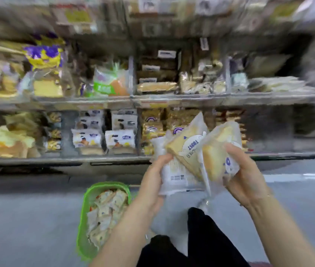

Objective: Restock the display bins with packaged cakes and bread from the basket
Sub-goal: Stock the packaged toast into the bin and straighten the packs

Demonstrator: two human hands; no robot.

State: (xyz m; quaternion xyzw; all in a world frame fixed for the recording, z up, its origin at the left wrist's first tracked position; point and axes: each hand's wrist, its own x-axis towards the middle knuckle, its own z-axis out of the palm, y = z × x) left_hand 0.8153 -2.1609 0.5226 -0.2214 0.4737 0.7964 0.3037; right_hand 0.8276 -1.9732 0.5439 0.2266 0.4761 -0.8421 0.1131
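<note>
Grey floor (27, 218), green basket (84, 218) on it, shelves (95, 100) stocked with packaged bread

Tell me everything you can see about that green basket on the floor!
The green basket looks like bright plastic with a rounded rim and a long shape. It sits on the grey floor in front of the shelves, just left of the person's left arm. Inside is a loose pile of pale wrapped packets, heaped nearly to the rim. The picture is blurry, so any handle or print cannot be made out. Neither hand touches it.
</note>
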